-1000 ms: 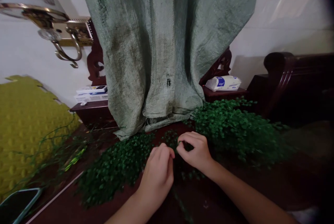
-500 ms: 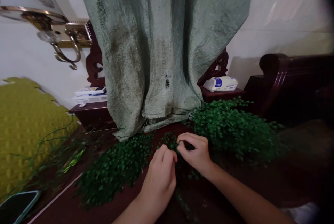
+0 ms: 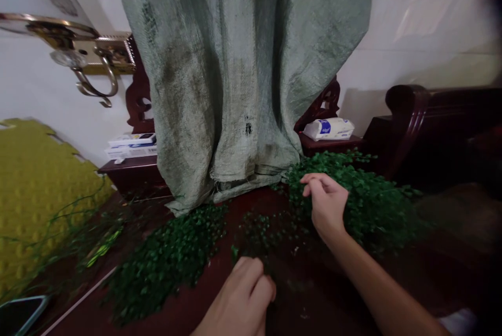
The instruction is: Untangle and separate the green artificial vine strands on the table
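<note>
My left hand [image 3: 243, 294] is low in the middle, its fingers curled closed. A bit of a green sprig [image 3: 234, 252] shows just beyond its knuckles; the rest is hidden by the hand. Further right, my right hand [image 3: 329, 205] is raised in front of a big bushy heap of leafy green stems [image 3: 364, 195], with thumb and fingers pinched together. Whatever is in that pinch, if anything, does not show. Between the hands lies a thin scatter of small-leaved greenery [image 3: 264, 229]. A flatter pile of green leaves [image 3: 168, 257] spreads to the left.
A large grey-green woven sack [image 3: 239, 74] hangs over the back of the dark red wooden surface [image 3: 219, 284]. A tissue pack [image 3: 329, 129] sits back right, white boxes [image 3: 133, 145] back left. Loose stems, a yellow-green tool-like item [image 3: 104, 247] and a phone [image 3: 23, 310] lie left.
My hands have moved apart. The right has gone up and right towards the bushy heap; the left has come down nearer to me. The scattered greenery between them is now uncovered.
</note>
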Available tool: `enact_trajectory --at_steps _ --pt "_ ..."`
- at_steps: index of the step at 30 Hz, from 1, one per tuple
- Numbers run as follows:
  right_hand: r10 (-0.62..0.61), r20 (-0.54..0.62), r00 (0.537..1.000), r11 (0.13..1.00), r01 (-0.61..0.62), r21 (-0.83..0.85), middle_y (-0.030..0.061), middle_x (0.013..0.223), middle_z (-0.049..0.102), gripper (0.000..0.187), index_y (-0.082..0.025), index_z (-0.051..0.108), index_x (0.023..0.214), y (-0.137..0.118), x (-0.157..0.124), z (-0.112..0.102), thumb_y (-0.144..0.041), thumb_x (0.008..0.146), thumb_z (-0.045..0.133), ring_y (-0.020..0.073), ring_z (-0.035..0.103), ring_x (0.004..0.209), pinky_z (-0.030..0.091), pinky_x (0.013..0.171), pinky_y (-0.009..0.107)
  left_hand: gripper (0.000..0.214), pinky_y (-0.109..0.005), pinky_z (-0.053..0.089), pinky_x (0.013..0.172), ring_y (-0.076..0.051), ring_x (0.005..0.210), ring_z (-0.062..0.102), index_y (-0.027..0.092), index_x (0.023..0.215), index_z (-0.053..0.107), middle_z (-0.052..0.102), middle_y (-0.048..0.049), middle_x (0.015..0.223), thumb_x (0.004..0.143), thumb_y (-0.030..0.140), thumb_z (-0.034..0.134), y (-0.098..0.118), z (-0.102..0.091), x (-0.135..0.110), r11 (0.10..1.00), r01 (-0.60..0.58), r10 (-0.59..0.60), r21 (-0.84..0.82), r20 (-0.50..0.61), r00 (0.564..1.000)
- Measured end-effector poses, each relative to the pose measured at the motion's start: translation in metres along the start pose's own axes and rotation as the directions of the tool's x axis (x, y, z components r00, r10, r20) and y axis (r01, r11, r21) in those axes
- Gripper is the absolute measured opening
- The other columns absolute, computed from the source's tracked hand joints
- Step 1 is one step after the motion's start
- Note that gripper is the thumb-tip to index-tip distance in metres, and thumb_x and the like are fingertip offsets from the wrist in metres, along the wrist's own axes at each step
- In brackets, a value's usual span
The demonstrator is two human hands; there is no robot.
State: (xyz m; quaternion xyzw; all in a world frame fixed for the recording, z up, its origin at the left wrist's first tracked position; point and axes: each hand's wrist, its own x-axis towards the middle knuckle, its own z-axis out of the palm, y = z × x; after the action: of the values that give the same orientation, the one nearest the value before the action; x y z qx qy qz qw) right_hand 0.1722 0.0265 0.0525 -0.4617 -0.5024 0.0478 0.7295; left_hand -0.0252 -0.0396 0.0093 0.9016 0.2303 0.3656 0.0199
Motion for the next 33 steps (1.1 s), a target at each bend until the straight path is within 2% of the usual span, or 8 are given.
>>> enact_trajectory --at_steps 2,4,6,11,15,22,28,33 --pt "-0.04 0.081 0.996 0.999 0.037 0.038 -0.0007 0.061 0.064 0.022 -0.019 0.065 0.068 -0.002 0.002 0.0 -0.008 0.073 0.047 0.0112 0.056 0.048 0.045 0.047 0.022 0.022 -0.027 0.039 0.058 -0.017 0.067 0.046 0.022 0.084 0.041 0.048 -0.002 0.073 0.086 0.0 0.04 -0.004 -0.001 -0.001 1.0 0.015 -0.015 0.01 -0.026 1.0" --pt "-0.181 0.324 0.928 0.982 0.154 0.106 0.0028 0.072 0.07 0.02 -0.019 0.067 0.071 -0.007 -0.006 0.003 -0.009 0.075 0.051 0.0138 0.062 0.058 0.05 0.054 0.025 0.022 -0.026 0.042 0.061 -0.016 0.071 0.05 0.022 0.09 0.043 0.051 -0.0021 0.078 0.09 0.0 0.038 -0.011 -0.004 0.0 0.987 0.15 -0.154 -0.047 -0.094 0.984" --pt "-0.236 0.423 0.875 0.971 0.202 0.125 0.0045 0.08 0.072 0.021 -0.019 0.069 0.077 -0.01 -0.016 0.007 -0.009 0.077 0.051 0.0155 0.066 0.066 0.052 0.057 0.025 0.02 -0.026 0.044 0.064 -0.015 0.074 0.052 0.022 0.094 0.045 0.052 -0.0022 0.083 0.092 0.003 0.038 -0.018 -0.007 0.003 0.965 0.248 -0.258 -0.09 -0.136 0.956" --pt "-0.274 0.426 0.862 0.955 0.298 0.012 0.005 0.09 0.071 0.021 -0.02 0.069 0.088 -0.004 -0.022 0.008 -0.009 0.08 0.053 0.0149 0.066 0.072 0.053 0.057 0.024 0.017 -0.026 0.046 0.071 -0.016 0.081 0.055 0.022 0.098 0.048 0.055 -0.0027 0.088 0.093 0.007 0.044 -0.026 -0.009 0.005 0.971 0.232 -0.238 -0.056 -0.142 0.961" --pt "-0.322 0.511 0.797 0.909 0.41 -0.067 0.005 0.099 0.07 0.025 -0.021 0.07 0.094 0.001 -0.021 0.006 -0.009 0.082 0.051 0.0163 0.066 0.089 0.055 0.08 0.028 0.018 -0.027 0.045 0.07 -0.016 0.079 0.055 0.022 0.101 0.049 0.056 -0.0022 0.088 0.093 0.008 0.044 -0.028 0.0 0.002 0.966 0.248 -0.255 -0.075 -0.118 0.96" --pt "-0.314 0.682 0.66 0.884 0.466 -0.044 0.0052 0.108 0.069 0.028 -0.02 0.069 0.106 0.007 -0.028 0.009 -0.013 0.088 0.05 0.018 0.066 0.097 0.054 0.088 0.032 0.016 -0.029 0.048 0.079 -0.017 0.091 0.058 0.022 0.104 0.049 0.056 -0.0052 0.099 0.094 0.011 0.042 -0.027 0.012 0.003 0.928 0.321 -0.344 -0.187 -0.11 0.932" --pt "-0.255 0.733 0.631 0.918 0.397 -0.022 0.0042 0.107 0.068 0.029 -0.021 0.068 0.109 0.007 -0.028 0.008 -0.012 0.088 0.05 0.0165 0.066 0.092 0.054 0.085 0.03 0.012 -0.029 0.048 0.08 -0.018 0.092 0.059 0.021 0.102 0.051 0.058 -0.0053 0.099 0.094 0.014 0.044 -0.03 0.01 0.006 0.896 0.394 -0.427 -0.204 -0.152 0.892" --pt "-0.209 0.753 0.624 0.966 0.254 0.057 0.003 0.097 0.068 0.02 -0.019 0.069 0.099 0.0 -0.028 0.007 -0.014 0.083 0.059 0.0126 0.062 0.074 0.052 0.07 0.024 0.01 -0.028 0.047 0.078 -0.017 0.089 0.059 0.021 0.099 0.052 0.058 -0.0037 0.095 0.093 0.015 0.045 -0.031 0.011 0.007 0.882 0.404 -0.446 -0.242 -0.153 0.882"
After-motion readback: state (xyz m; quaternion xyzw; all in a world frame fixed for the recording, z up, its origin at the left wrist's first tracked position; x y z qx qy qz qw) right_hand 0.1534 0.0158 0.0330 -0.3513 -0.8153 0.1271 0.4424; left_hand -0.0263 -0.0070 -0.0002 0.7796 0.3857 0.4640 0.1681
